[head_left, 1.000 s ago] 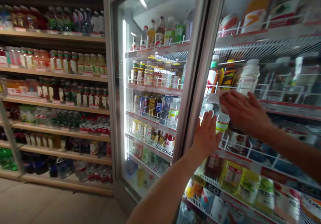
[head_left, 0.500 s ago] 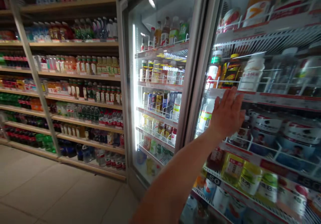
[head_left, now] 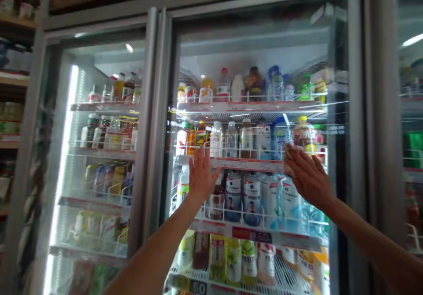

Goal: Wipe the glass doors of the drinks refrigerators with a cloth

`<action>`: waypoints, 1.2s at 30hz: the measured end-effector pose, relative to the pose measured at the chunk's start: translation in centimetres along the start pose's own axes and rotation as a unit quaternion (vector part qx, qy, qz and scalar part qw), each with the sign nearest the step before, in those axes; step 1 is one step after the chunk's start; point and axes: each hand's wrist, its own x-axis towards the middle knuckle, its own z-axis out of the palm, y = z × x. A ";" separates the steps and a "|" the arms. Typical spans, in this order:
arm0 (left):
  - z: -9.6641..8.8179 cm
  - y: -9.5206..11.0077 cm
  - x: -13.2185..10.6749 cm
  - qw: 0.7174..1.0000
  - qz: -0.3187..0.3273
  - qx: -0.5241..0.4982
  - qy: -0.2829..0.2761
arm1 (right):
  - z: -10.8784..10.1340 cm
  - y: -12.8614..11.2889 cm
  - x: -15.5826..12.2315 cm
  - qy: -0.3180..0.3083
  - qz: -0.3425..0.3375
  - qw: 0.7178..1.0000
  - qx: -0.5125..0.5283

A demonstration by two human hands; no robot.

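Note:
My left hand point(head_left: 202, 175) is raised with its fingers stretched up and spread, lying flat at the glass door point(head_left: 257, 35) of the middle drinks fridge. It holds nothing. My right hand point(head_left: 309, 178) is at the right part of the same door, fingers slanting up to the left. Under its fingertips is a pale, crumpled patch that looks like a cloth point(head_left: 288, 165), mostly covered by the hand. Behind the glass stand rows of bottles, among them a white bottle point(head_left: 216, 140) near my left hand and a yellow-capped bottle point(head_left: 303, 132) above my right hand.
A second glass-door fridge point(head_left: 152, 110) with lit shelves stands on the left, and part of another fridge point(head_left: 383, 110) is at the right edge. Wooden shelves point(head_left: 15, 80) with goods are at the far left. Metal frames run between the doors.
The view has turned right and now faces the middle fridge door. My right hand has come into view at the glass; my left hand stays raised and flat at the door.

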 end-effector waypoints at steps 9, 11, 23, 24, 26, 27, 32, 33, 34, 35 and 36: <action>0.5 -0.4 0.0 0.998 0.024 0.020 0.054 | 1.2 -2.2 3.7 0.048 0.001 0.999 0.000; 0.1 -0.8 0.2 0.998 0.033 0.017 0.049 | 1.3 -2.5 4.6 0.013 -0.035 0.999 0.011; -2.2 -4.8 1.7 0.999 -0.024 0.040 0.007 | 3.4 -4.8 11.1 0.039 0.061 0.997 0.015; -2.3 -5.2 1.9 0.999 -0.030 0.043 0.007 | 3.6 -4.9 11.8 0.076 0.119 0.990 0.001; -2.4 -5.9 2.1 0.999 -0.030 0.045 0.008 | 3.9 -5.7 13.0 0.111 0.177 0.978 -0.003; -2.5 -6.2 2.2 0.999 -0.023 0.047 0.010 | 4.1 -6.4 13.3 0.096 0.153 0.983 0.008; -3.2 -7.2 3.5 0.998 0.012 0.051 0.016 | 4.7 -7.0 13.6 0.009 0.023 0.999 0.026; -3.4 -7.3 4.0 0.999 0.018 0.048 0.016 | 4.7 -6.1 13.6 0.044 0.079 0.996 0.007; -3.5 -7.4 4.5 0.999 0.020 0.046 0.018 | 4.6 -5.1 13.7 0.092 0.143 0.985 -0.015; -3.6 -7.3 5.0 0.999 0.020 0.043 0.020 | 4.6 -4.3 13.8 0.128 0.183 0.974 -0.031; -3.7 -7.1 5.5 0.999 0.019 0.042 0.021 | 4.6 -3.7 13.8 0.146 0.195 0.969 -0.038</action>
